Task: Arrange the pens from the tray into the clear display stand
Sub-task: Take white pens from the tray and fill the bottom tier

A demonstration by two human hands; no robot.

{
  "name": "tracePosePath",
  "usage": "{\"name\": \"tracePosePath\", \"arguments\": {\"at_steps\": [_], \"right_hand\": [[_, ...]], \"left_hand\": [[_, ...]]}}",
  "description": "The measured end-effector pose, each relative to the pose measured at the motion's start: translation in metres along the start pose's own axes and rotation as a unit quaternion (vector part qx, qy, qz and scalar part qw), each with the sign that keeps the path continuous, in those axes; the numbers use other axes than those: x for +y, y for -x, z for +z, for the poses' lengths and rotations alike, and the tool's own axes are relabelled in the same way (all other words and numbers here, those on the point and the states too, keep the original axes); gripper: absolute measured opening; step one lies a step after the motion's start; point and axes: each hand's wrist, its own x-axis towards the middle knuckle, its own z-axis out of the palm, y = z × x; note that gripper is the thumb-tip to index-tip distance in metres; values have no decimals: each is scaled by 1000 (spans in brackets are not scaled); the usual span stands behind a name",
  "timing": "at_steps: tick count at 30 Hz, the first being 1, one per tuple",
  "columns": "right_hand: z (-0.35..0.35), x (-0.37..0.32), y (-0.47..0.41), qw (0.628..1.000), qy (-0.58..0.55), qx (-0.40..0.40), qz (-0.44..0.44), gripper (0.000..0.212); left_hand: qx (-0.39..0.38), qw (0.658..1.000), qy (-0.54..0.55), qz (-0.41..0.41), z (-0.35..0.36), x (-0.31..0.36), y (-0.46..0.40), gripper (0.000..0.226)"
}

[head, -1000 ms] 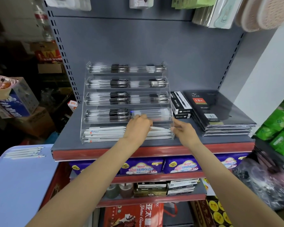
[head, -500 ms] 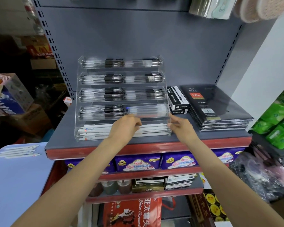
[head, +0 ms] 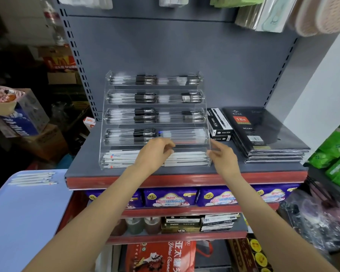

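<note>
The clear display stand [head: 104, 146] sits on the grey shelf with five stepped tiers. The upper four tiers hold black-and-clear pens, and white pens [head: 186, 159] lie in the bottom tier. My left hand [head: 155, 153] hovers over the middle of the bottom tier with its fingers bent over the white pens; whether it grips one is hidden. My right hand [head: 223, 157] is at the stand's front right corner, its fingertips touching the side wall, holding nothing. Several more white pens [head: 32, 178] lie on the light blue tray [head: 26, 218] at the lower left.
Black pen boxes [head: 219, 123] and a stack of dark diaries [head: 263, 134] stand right of the stand on the shelf [head: 86, 165]. Packaged goods fill the lower shelves. Cardboard boxes [head: 18, 116] pile up at the left, green packs [head: 336, 156] at the right.
My left hand slid slightly left along the bottom tier. My right hand stayed at the stand's right corner. The view shifted a little.
</note>
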Motion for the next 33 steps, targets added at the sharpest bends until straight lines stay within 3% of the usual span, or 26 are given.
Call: {"name": "tracePosePath", "arguments": {"at_steps": [2, 4, 9, 13, 18, 22, 26, 33], "right_hand": [[5, -14, 9, 995, 49, 73, -44, 36], [13, -37, 18, 990, 45, 93, -92, 30], [57, -99, 36, 984, 41, 29, -169, 26], [126, -148, 59, 974, 33, -37, -220, 24], [238, -225, 97, 954, -3, -145, -263, 22], [342, -270, 131, 945, -21, -219, -243, 25], [438, -273, 146, 938, 46, -277, -205, 27], [524, -231, 119, 922, 214, -299, -122, 41]], "left_hand": [[24, 997, 66, 11, -11, -2, 5, 18], [46, 993, 104, 26, -23, -5, 12, 15], [113, 986, 121, 19, -58, -37, 36, 11], [153, 986, 52, 34, -99, -99, 72, 9], [203, 975, 35, -82, -155, -215, 135, 8], [155, 967, 34, -199, -190, -315, 186, 14], [97, 955, 24, -280, -207, -402, 228, 14], [-54, 970, -20, -235, -203, -483, 227, 40]]}}
